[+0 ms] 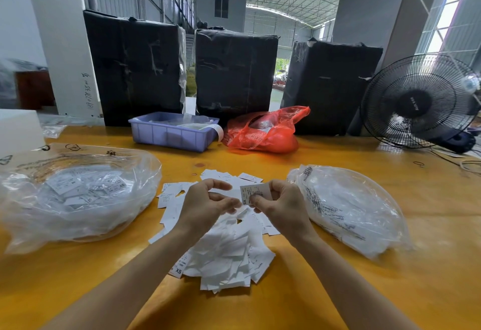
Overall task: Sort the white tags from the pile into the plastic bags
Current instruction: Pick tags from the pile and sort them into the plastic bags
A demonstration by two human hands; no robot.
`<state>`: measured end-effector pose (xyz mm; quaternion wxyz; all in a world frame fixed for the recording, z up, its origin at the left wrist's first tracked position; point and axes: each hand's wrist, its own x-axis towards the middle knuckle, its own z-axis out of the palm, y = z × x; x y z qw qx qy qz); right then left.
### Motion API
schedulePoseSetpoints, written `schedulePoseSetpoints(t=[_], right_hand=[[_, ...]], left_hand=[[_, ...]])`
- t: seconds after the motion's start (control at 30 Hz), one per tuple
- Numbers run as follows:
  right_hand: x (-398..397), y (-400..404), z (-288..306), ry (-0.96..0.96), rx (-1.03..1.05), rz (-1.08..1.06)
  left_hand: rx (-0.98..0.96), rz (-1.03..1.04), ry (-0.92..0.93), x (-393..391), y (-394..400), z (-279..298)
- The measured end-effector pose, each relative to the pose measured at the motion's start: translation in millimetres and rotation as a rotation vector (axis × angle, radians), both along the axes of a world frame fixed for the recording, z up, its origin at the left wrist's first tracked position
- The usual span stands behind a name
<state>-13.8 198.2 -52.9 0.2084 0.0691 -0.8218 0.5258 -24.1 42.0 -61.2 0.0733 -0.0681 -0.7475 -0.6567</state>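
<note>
A pile of white tags (pixel 229 254) lies on the yellow table (pixel 338 290) in front of me. My right hand (pixel 281 207) pinches one white tag (pixel 253 193) marked XS above the pile. My left hand (pixel 205 204) hovers just left of that tag, fingers loosely curled and holding nothing. A clear plastic bag (pixel 78 194) with several tags inside lies to the left. Another clear plastic bag (pixel 351 207) holding tags lies to the right.
A blue plastic bin (pixel 171 134) and a red plastic bag (pixel 265 131) sit behind the pile. Three black wrapped boxes (pixel 234 72) stand along the table's far edge. A black fan (pixel 419 100) is at the far right, with cables beside it.
</note>
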Motion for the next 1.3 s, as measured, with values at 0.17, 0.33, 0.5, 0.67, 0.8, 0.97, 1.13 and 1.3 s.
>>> schedulePoseSetpoints(t=[0.17, 0.33, 0.5, 0.67, 0.8, 0.97, 1.13, 1.3], right_hand=[[1, 1, 0, -0.005, 0.003, -0.022], [0, 1, -2, -0.025, 0.009, -0.011], [-2, 3, -1, -0.093, -0.132, 0.086], [-2, 8, -2, -0.209, -0.201, 0.195], [-2, 12, -1, -0.233, -0.119, 0.235], [-2, 11, 0, -0.299, 0.152, 0.254], [2, 5, 2, -0.348, 0.233, 0.329], [-3, 5, -3, -0.150, 0.156, 0.212]], left_hand=[[0.010, 0.019, 0.016, 1, 1, -1], [0.002, 0.036, 0.045, 2, 3, -1], [0.061, 0.001, -0.013, 3, 5, -1], [0.164, -0.059, -0.123, 0, 2, 0], [0.195, -0.150, -0.174, 1, 2, 0], [0.061, -0.199, -0.134, 1, 3, 0], [-0.036, -0.233, -0.091, 5, 7, -1], [0.072, -0.168, -0.135, 4, 6, -1]])
